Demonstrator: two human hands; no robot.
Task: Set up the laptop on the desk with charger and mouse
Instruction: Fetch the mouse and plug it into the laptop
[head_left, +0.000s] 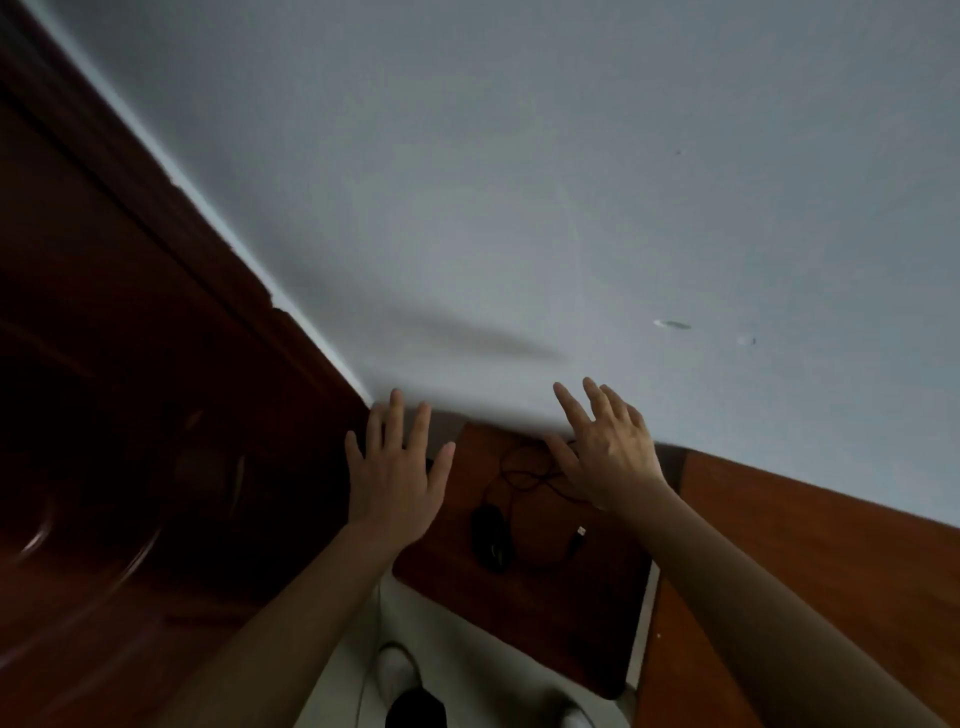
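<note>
A small reddish-brown wooden desk (582, 613) stands against a pale wall. On it lies a black mouse (490, 538) with its black cable (524, 470) looped behind it and a USB plug (578, 535) lying to its right. My left hand (395, 478) is raised over the desk's left edge, fingers spread, holding nothing. My right hand (608, 452) hovers above the cable loops, also spread and empty. No laptop or charger is in sight.
A dark wooden wardrobe (130, 441) fills the left side. Another wooden surface (810, 597) adjoins the desk on the right. Below the desk, pale floor (467, 649) and my white-socked feet (397, 670) show. The wall (519, 208) has small marks.
</note>
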